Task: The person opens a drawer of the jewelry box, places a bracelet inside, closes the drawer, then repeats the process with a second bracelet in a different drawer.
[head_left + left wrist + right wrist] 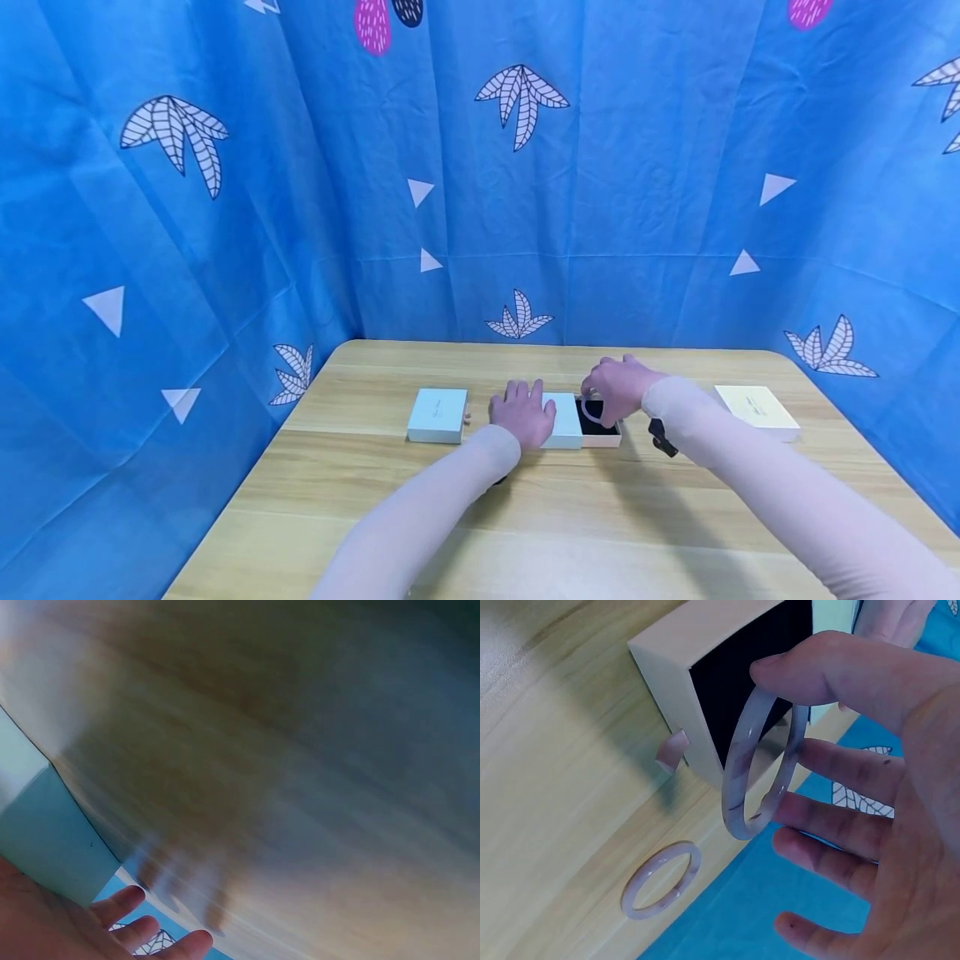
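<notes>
Between thumb and fingers, my right hand point(618, 390) pinches a pale, brown-streaked bangle point(739, 772), tilted over an open drawer box. The pink drawer point(602, 442) has a black lining and a ribbon tab point(673, 750), and sticks out to the right from its light-blue sleeve point(564, 421). My left hand point(522, 414) rests at the left end of that sleeve with its fingers extended; in the left wrist view the fingertips point(196, 943) reach past the box side point(56, 832). A second bangle point(661, 880) lies flat on the table near the drawer.
Left of my left hand stands a closed light-blue box point(438, 415) with a small tab on its right. A cream-topped box point(757, 411) sits at the right, beyond my right forearm. Blue patterned curtain point(637, 208) borders the wooden table point(600, 533) at the back and sides.
</notes>
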`<state>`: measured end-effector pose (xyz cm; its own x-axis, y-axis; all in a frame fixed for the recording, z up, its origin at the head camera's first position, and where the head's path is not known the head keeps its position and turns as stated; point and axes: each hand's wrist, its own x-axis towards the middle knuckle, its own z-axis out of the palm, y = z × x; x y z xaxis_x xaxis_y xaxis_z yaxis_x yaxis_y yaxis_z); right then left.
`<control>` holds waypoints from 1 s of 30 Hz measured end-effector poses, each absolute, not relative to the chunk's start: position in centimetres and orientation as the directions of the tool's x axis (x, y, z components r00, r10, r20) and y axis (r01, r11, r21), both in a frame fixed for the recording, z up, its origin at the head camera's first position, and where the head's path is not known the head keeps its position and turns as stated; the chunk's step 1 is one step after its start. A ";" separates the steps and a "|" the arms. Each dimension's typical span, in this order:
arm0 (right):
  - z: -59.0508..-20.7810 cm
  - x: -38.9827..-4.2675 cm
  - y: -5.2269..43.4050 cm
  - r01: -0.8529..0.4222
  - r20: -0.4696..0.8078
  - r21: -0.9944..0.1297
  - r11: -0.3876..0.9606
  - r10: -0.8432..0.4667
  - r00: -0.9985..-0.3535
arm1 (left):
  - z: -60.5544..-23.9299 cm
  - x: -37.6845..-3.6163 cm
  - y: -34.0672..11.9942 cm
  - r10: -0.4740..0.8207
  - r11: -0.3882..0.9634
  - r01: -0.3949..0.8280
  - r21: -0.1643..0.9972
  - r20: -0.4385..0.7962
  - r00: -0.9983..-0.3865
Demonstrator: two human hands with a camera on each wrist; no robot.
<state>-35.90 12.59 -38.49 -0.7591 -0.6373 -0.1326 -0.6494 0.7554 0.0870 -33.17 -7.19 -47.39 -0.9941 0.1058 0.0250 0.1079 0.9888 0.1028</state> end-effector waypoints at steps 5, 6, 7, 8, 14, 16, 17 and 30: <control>-38.9 -35.7 12.5 -0.654 -0.136 0.092 0.751 -0.641 -0.755 | -47.6 -33.2 -7.1 0.101 0.989 0.103 0.110 0.026 -0.995; -39.0 -35.7 12.5 -0.655 -0.137 0.091 0.750 -0.642 -0.754 | -47.7 -33.2 -7.1 0.101 0.989 0.103 0.107 0.024 -0.995; -39.1 -35.7 12.5 -0.659 -0.135 0.091 0.747 -0.646 -0.751 | -47.8 -33.2 -7.1 0.100 0.989 0.102 0.106 0.023 -0.995; -39.2 -35.7 12.5 -0.658 -0.133 0.089 0.748 -0.646 -0.752 | -47.8 -33.2 -7.1 0.101 0.989 0.103 0.103 0.022 -0.995; -39.1 -35.6 12.5 -0.660 -0.131 0.105 0.744 -0.648 -0.750 | -47.6 -33.4 -7.1 0.101 0.990 0.102 0.093 0.019 -0.995; -39.0 -35.5 12.4 -0.660 -0.133 0.116 0.742 -0.647 -0.751 | -47.5 -33.3 -7.1 0.101 0.990 0.102 0.093 0.018 -0.995; -39.0 -35.5 12.3 -0.663 -0.130 0.120 0.739 -0.650 -0.748 | -47.4 -33.3 -7.1 0.102 0.990 0.103 0.095 0.018 -0.995; -39.0 -35.1 11.9 -0.661 -0.122 0.121 0.741 -0.650 -0.750 | -47.0 -33.0 -7.1 0.103 0.988 0.104 0.110 0.011 -0.995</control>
